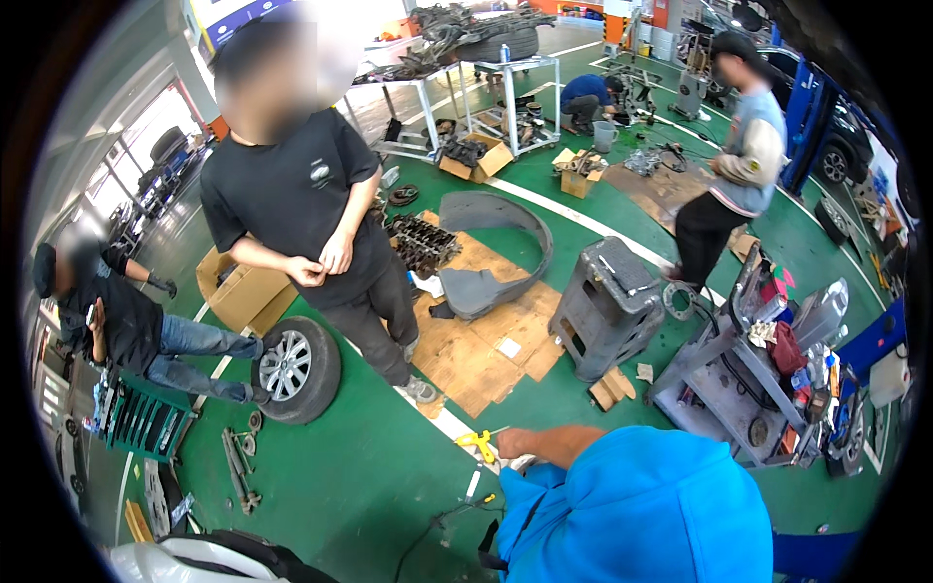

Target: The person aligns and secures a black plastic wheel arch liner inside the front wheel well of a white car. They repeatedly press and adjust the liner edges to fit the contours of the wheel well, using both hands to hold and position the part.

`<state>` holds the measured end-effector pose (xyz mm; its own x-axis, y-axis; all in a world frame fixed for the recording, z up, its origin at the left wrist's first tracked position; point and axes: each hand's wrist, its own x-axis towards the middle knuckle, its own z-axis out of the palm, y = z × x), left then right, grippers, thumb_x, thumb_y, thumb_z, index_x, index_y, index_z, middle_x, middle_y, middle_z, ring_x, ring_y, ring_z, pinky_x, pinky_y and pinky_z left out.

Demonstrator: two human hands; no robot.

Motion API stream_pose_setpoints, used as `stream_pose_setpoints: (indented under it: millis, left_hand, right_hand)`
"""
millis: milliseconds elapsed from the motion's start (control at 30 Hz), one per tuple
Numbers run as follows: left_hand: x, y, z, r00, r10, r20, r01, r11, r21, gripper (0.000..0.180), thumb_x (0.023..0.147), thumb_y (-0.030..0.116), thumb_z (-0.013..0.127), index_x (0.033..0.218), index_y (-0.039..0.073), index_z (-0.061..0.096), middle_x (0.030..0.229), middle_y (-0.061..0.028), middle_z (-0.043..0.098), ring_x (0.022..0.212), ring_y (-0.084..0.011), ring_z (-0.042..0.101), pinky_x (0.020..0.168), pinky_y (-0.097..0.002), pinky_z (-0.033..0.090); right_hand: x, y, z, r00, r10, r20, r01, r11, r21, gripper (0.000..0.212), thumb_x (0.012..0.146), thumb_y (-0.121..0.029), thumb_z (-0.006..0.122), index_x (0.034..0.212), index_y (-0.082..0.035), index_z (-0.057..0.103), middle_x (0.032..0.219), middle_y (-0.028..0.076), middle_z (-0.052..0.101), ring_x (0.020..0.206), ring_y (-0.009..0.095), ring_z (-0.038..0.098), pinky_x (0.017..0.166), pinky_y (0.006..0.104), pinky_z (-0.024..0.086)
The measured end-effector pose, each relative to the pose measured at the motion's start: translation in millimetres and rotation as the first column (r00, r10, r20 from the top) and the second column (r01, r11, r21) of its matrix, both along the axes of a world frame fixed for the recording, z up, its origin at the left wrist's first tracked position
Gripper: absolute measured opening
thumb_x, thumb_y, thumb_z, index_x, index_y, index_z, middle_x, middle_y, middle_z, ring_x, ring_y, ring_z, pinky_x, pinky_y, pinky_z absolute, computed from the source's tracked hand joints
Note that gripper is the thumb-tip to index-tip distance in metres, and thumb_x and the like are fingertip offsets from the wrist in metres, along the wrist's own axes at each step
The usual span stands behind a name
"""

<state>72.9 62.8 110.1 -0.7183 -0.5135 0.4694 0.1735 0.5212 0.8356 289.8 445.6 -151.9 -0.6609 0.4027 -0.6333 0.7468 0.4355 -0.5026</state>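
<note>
A bare forearm comes out of the bright blue sleeve [661,505] at the bottom and reaches left. At its end my right hand [517,443] is closed at the grip of a small yellow glue gun [476,446]. The gun is held low over the green floor, and a thin rod sticks out behind it. Below it a black cable [434,523] with a yellow end lies on the floor. My left hand does not show.
A person in black [311,204] stands ahead, beside a wheel [287,369] and cardboard with a dark fender liner [496,282]. Another person sits at left. To the right are a grey step stool [604,306], a loaded tool cart [724,389] and a standing person [743,146].
</note>
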Motion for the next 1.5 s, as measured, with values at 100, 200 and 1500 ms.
stream_pose_setpoints:
  millis: [100,200,1500]
  left_hand:
    - [-15.8,-28.0,-33.2,0.998,-0.059,0.018,0.059,0.998,0.015,0.058,0.085,0.042,0.079,0.097,-0.014,0.067,0.091,-0.0301,0.069,0.080,-0.0375,0.065,0.077,-0.0451,0.052]
    - [3.7,1.1,-2.4,0.995,-0.094,0.026,0.094,0.995,0.025,0.058,0.085,0.041,0.079,0.097,-0.014,0.067,0.090,-0.0298,0.069,0.080,-0.0373,0.065,0.077,-0.0451,0.052]
    - [-6.0,-6.2,-23.1,0.996,-0.085,0.012,0.085,0.996,-0.014,0.055,0.085,0.039,0.080,0.095,-0.014,0.068,0.085,-0.0268,0.069,0.075,-0.0336,0.063,0.073,-0.0446,0.051]
  right_hand:
    - [11.4,0.7,-4.0,0.999,-0.041,0.017,0.041,0.999,-0.006,0.031,0.081,-0.024,0.056,0.097,-0.005,0.075,0.110,0.021,0.070,0.104,0.036,0.067,0.089,0.0462,0.054]
    - [14.6,-3.1,-0.5,0.986,-0.140,0.088,0.141,0.990,-0.010,0.034,0.083,-0.022,0.053,0.105,-0.006,0.074,0.117,0.020,0.069,0.109,0.036,0.066,0.093,0.0455,0.053]
    - [17.0,1.7,2.5,0.992,-0.110,0.060,0.112,0.993,-0.025,0.031,0.083,-0.023,0.055,0.099,-0.006,0.075,0.112,0.017,0.071,0.106,0.035,0.067,0.088,0.0455,0.055]
